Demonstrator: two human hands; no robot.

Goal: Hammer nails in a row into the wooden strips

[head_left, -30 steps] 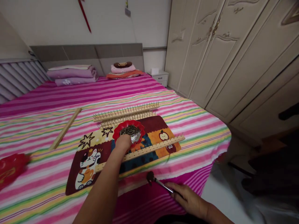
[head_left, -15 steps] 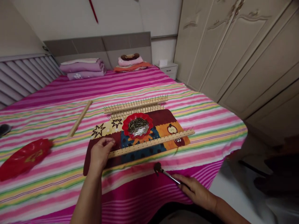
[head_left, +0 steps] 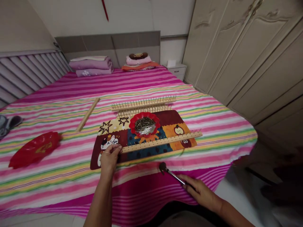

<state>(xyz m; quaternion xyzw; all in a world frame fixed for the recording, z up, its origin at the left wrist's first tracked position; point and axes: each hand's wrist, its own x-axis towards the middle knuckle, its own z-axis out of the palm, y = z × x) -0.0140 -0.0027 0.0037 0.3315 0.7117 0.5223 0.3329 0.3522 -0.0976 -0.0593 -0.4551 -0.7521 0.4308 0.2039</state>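
My left hand [head_left: 111, 154] is closed in a pinch at the left end of a long wooden strip [head_left: 151, 144] with rows of small holes. The fingers came from the nails and pinch a nail, which they almost wholly hide. Several nails stand up from the strip's right end. My right hand [head_left: 197, 190] is wrapped round the handle of a hammer [head_left: 175, 176], its dark head near the bed's front edge. Behind the strip, a red scalloped bowl [head_left: 133, 128] holds many loose nails [head_left: 145, 125]. Under both lies a patterned mat [head_left: 169, 117].
Behind the bowl lie two wooden strips [head_left: 144, 104] bristling with nails. A plain wooden stick [head_left: 88, 115] and a red oval tray [head_left: 35, 149] lie to the left on the striped bed [head_left: 71, 176]. Folded bedding [head_left: 92, 66] is by the headboard; wardrobes [head_left: 236, 56] stand at right.
My left hand has moved out of the nail bowl, leftward and down to the strip's left end. My right hand keeps hold of the hammer. The camera view has shifted.
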